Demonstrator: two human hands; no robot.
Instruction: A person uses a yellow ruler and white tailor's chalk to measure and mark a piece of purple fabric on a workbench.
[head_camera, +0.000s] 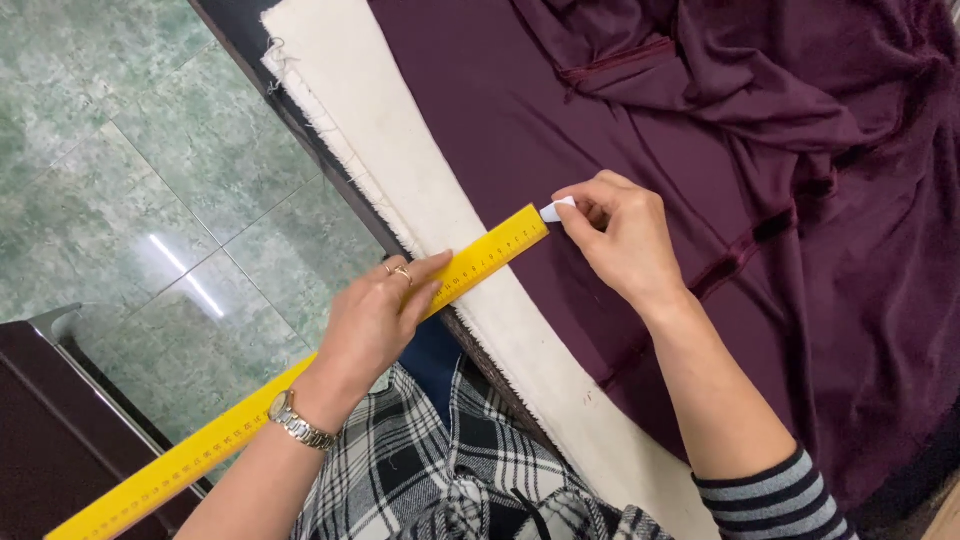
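Pressing the long yellow ruler (300, 385) flat, the left hand (375, 320) lies open; the right hand (620, 235) pinches small white chalk (556, 209) at the ruler's end, on dark purple cloth (620, 110).

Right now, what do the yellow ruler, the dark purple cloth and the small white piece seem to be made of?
Yellow ruler: rigid, likely painted wood or plastic, matte.
Purple cloth: soft woven fabric with slight sheen; it folds and drapes.
White piece in the right hand: probably tailor's chalk, matte; too small to be sure.

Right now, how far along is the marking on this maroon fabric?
Done: the maroon fabric lies spread over the cream cloth. In hand: the left hand pins the yellow ruler, and the right hand holds white chalk at its tip. No chalk line shows yet.
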